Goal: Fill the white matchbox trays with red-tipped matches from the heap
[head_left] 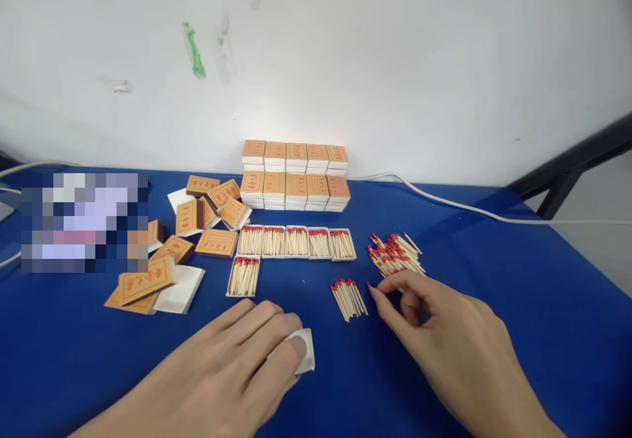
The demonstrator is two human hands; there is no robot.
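My left hand [241, 352] is closed around a small white matchbox tray [308, 348] low in front of me; its fingers cover most of the tray. With thumb and index finger pinched, my right hand [439, 326] holds a match [368, 285], of which only the red tip shows. Just left of those fingertips lies a small row of matches [349, 301], heads pointing away from me. A loose heap of matches [395, 253] sits right behind the right hand. One filled tray [243, 277] stands beyond the left fingers, in front of a row of filled trays [286, 242].
Stacked closed matchboxes [295, 184] stand against the white wall [419, 76]. Orange matchbox sleeves and white trays lie jumbled at left, including a sleeve [216, 243]. A blurred-out object [79, 220] rests farther left. A white cable [444, 206] crosses the blue table [469, 247].
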